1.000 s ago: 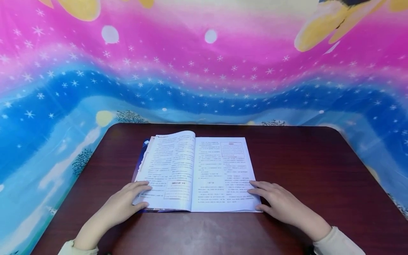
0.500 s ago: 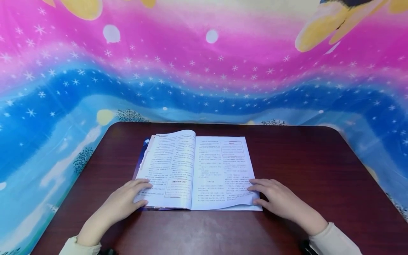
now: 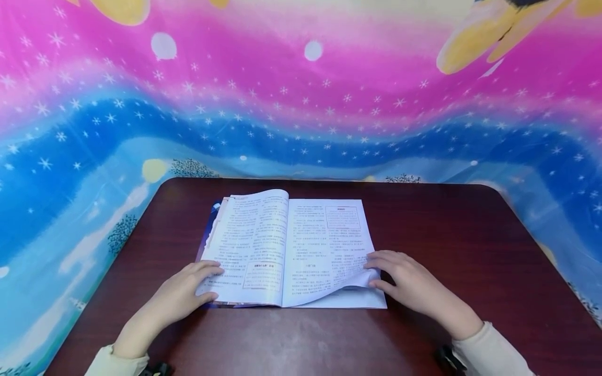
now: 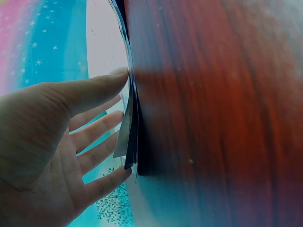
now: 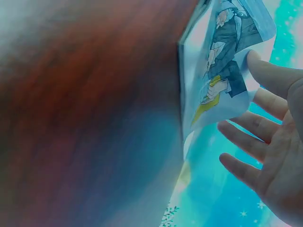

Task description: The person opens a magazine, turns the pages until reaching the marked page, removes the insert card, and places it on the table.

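Note:
An open magazine lies on the dark wooden table, its left side thicker and bulging toward the spine. My right hand pinches the lower outer corner of the right page between thumb and fingers. That corner is lifted and curled, baring the sheet beneath. In the right wrist view the underside of the lifted page shows a coloured drawing of a clothed figure, with my thumb against it. My left hand rests with extended fingers on the lower left edge of the left page, its thumb near the bottom edge.
Brown table surface surrounds the magazine, with rounded far corners. Behind it hangs a pink and blue curtain printed with snowflakes. Black straps show at both wrists beside pale sleeves.
The right page's lower corner has risen from flat and curled upward in my right hand, which has shifted slightly up and inward. My left hand stays almost where it was.

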Demonstrator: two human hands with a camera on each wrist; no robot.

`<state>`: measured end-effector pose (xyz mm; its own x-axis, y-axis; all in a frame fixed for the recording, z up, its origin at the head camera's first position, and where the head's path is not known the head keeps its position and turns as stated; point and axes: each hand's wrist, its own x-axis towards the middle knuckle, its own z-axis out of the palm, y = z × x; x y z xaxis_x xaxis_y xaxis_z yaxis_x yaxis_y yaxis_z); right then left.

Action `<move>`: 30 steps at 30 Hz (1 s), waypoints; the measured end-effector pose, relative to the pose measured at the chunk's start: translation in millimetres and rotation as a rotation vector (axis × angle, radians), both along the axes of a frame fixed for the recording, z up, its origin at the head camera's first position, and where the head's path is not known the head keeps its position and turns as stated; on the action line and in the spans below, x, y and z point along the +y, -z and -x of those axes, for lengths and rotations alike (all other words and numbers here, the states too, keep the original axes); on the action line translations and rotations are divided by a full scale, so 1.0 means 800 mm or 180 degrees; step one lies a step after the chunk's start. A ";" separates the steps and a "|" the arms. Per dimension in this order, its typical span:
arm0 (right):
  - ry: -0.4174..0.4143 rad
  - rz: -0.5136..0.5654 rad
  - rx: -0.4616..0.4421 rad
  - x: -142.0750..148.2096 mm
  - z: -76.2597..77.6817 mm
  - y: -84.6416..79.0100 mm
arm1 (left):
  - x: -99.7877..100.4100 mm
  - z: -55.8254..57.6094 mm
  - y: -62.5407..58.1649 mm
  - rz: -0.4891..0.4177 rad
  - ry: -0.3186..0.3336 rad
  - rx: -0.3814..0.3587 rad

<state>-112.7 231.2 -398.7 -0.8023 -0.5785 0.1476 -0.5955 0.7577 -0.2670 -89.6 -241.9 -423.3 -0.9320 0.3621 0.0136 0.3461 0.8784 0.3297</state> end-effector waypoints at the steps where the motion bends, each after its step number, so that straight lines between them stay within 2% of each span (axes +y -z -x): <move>1: -0.0042 0.0052 0.0087 -0.001 0.001 -0.002 | 0.000 0.000 0.000 0.0001 -0.0005 -0.0001; 5: -0.0158 0.0220 0.0321 -0.004 0.007 -0.011 | 0.001 0.001 -0.003 0.0006 -0.0023 -0.0008; 13: -0.0228 0.0431 0.0451 -0.012 0.014 -0.024 | 0.001 0.000 -0.005 -0.0012 -0.0039 -0.0023; 17: -0.0305 0.0560 0.0528 -0.017 0.018 -0.027 | 0.006 -0.001 -0.008 -0.0153 -0.0083 -0.0047; 21: -0.0365 0.0690 0.0575 -0.022 0.020 -0.032 | 0.021 0.000 -0.014 -0.0397 -0.0081 -0.0033; 25: -0.0397 0.0776 0.0574 -0.031 0.021 -0.041 | 0.047 -0.001 -0.025 -0.0612 0.0067 0.0236; 30: -0.0466 0.0835 0.0549 -0.046 0.023 -0.054 | 0.086 0.002 -0.043 -0.1001 0.0579 0.0931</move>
